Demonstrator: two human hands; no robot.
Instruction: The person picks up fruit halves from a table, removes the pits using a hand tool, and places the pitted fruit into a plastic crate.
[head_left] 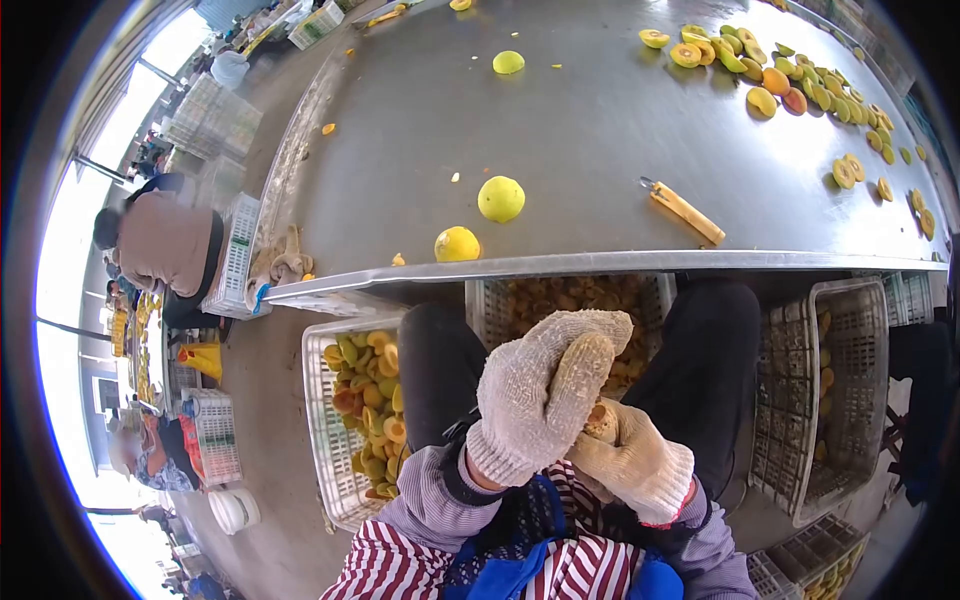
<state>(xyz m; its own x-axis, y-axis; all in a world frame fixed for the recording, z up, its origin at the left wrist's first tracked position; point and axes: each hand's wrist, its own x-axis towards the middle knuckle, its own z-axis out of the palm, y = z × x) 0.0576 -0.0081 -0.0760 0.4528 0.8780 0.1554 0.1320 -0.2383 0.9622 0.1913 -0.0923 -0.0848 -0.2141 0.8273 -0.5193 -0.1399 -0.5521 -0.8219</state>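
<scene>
Steel counter (560, 130) fills the view ahead of you, in a busy work hall where another person (165, 245) bends over crates at the far left. Both your gloved hands are down at your lap, in front of the counter's edge. Your right hand (635, 465) has its grip closed around a small pale piece of fruit (601, 421), which shows just above the fingers. Your left hand (535, 400) lies over it from above, touching. Whether that grip clamps the piece or only rests on it, I cannot tell.

Much looks done. A long spread of cut halves (800, 90) lies on the far right of the counter, and the left crate (318, 420) under the counter by your knee holds many more. The right crate (850, 400) holds only a few. Three whole fruits (501, 198) sit uncut on the counter, two near the edge and one farther back. A yellow-handled tool (686, 211) lies apart from them, untouched.
</scene>
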